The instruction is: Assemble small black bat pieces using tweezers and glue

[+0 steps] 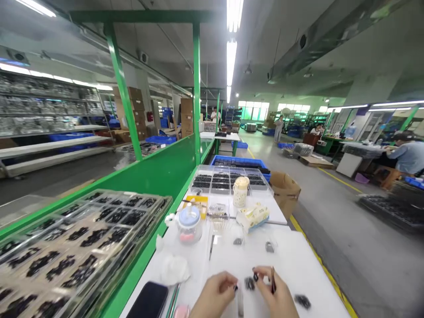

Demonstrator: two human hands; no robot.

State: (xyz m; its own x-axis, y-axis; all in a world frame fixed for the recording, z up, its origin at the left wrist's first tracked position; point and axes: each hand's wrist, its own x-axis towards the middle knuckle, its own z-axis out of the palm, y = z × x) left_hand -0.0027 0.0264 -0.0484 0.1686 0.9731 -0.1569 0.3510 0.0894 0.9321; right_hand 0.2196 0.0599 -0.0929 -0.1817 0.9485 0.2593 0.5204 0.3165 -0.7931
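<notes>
My left hand (217, 295) is closed in a pinch near the front of the white worktop (298, 251). A small black part (235, 287) shows at its fingertips. Across from it, my right hand (273, 291) pinches another small black piece (255, 277) between thumb and finger. A thin dark tool (273, 280), kind unclear, is tucked among the right fingers. Between the hands lies a little heap of black parts (249, 283), with a narrow clear strip (240, 302) beside it. Right of my right hand is another pile of black parts (302, 301).
A phone (149, 300), white tissue (175, 269) and blue-lidded jar (189, 223) stand left. Farther back are a tissue pack (253, 216), cream cup (240, 192) and compartment tray (228, 170). Stacked trays (82, 234) lie beyond the green partition (162, 165). A cardboard box (285, 190) stands right.
</notes>
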